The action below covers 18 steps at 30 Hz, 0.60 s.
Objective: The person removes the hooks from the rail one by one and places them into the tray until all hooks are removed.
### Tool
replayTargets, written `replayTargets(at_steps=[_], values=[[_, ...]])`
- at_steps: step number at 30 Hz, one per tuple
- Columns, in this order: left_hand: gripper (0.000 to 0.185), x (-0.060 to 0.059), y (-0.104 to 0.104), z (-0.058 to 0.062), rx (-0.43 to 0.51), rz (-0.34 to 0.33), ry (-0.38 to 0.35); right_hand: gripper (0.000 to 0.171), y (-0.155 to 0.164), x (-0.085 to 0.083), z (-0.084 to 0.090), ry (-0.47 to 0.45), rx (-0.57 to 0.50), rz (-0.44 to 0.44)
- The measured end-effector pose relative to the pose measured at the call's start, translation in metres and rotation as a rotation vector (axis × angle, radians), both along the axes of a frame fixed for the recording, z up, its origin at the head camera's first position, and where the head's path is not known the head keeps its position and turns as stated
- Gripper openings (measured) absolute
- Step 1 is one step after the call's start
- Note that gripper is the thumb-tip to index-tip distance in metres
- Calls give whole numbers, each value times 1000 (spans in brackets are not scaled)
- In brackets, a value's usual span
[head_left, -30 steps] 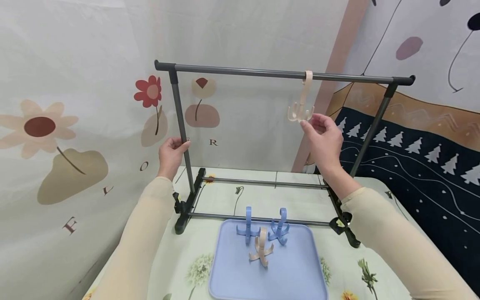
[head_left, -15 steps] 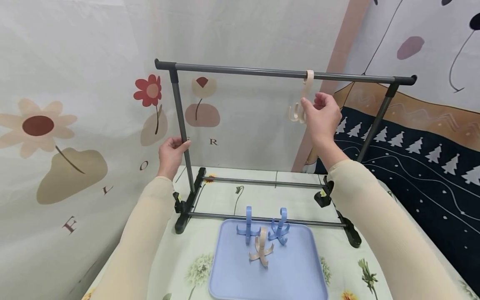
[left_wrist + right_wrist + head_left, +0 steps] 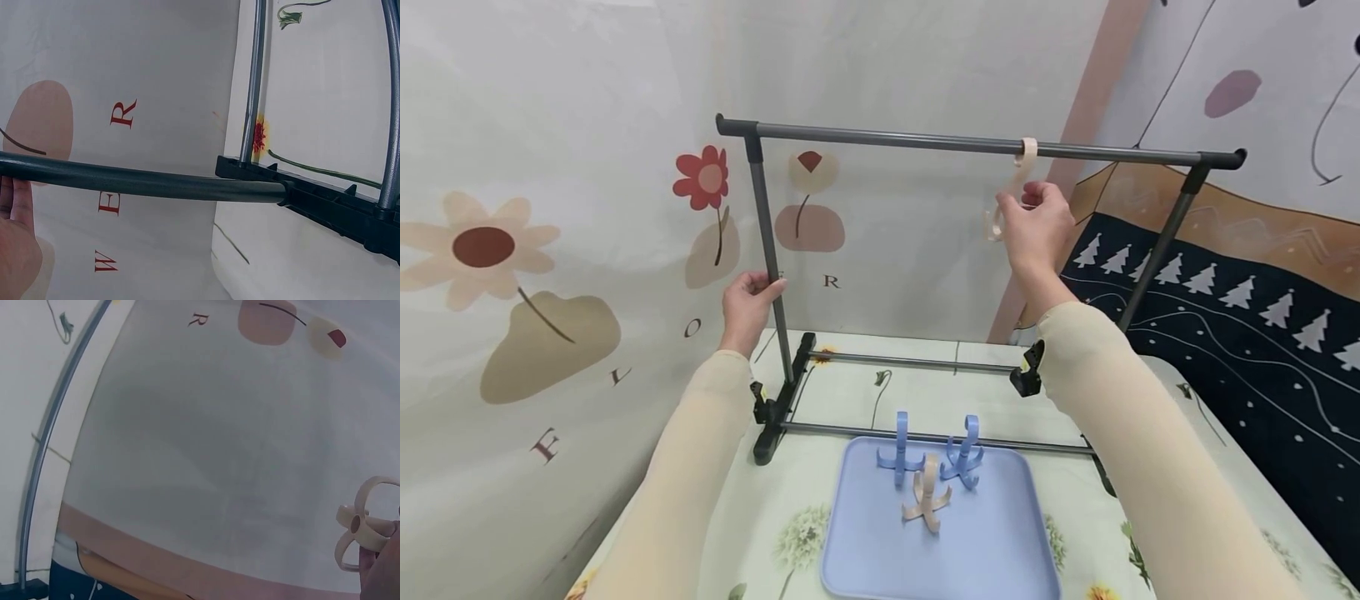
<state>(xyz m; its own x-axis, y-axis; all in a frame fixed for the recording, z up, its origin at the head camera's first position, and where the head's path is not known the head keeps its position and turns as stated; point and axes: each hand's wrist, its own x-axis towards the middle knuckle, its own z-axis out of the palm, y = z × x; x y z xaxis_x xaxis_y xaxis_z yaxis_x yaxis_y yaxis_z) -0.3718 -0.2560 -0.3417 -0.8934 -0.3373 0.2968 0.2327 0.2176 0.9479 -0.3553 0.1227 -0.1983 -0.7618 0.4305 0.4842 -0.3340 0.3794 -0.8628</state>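
A beige multi-prong hook hangs by its curved top from the grey top bar of a rack, right of the bar's middle. My right hand pinches its stem and hides part of it. In the right wrist view, the prongs of that hook show at the lower right beside my fingers. With thumb and fingers, my left hand holds the rack's left post. The same post crosses the left wrist view, with my left fingers behind it.
On the table, a blue tray carries two blue hooks and one beige hook. The rack's lower rods run behind the tray. A printed cloth backdrop stands behind the rack.
My right hand has risen from beneath the hanging hook's prongs to its stem and grips it there. My left hand keeps its place on the post.
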Motion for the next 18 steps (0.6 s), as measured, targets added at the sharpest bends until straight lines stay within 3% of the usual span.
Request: replayTargets(at_steps=[11, 18], values=[[39, 2, 2, 1, -5, 3, -1, 34, 1, 0, -2, -2, 20, -56], [39, 1, 1, 0, -2, 5, -7, 34, 5, -1, 9, 11, 56, -47]])
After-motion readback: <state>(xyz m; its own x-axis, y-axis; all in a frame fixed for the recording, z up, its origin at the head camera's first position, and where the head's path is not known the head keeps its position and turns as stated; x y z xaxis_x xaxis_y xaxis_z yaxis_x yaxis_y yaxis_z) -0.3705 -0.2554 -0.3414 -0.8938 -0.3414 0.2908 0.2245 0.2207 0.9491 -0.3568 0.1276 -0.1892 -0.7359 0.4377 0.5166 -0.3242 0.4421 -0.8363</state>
